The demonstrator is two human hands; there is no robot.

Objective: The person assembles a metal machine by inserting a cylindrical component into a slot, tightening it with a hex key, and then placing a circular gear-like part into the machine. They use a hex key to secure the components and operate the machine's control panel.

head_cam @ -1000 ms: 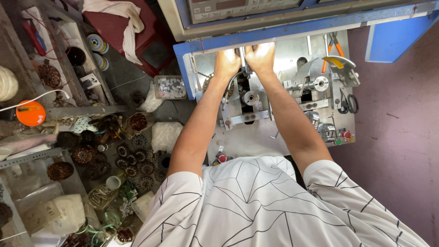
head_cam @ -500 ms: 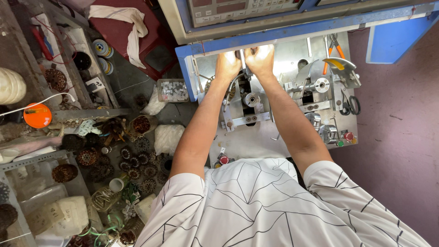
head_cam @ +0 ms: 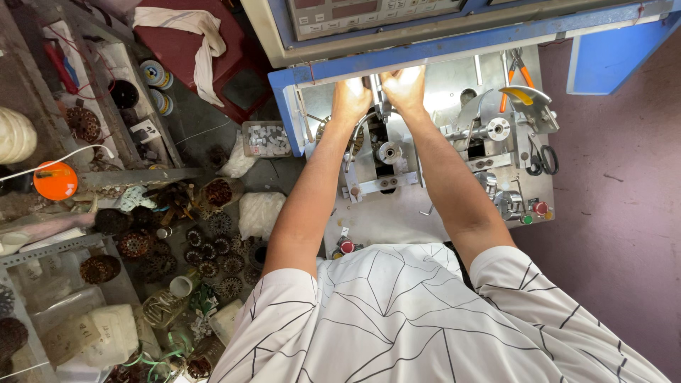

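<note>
While lit, both hands [head_cam: 376, 96] touch machine [head_cam: 386, 152].

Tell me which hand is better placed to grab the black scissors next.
Right. The right hand is on the same side of the machine as the scissors; the left hand would have to cross over it.

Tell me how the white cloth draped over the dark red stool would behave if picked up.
The white cloth is probably floppy: it sags in folds over the dark red stool and one end hangs down. It looks thin, so likely light. It seems to lie loose, so it should lift freely.
</note>
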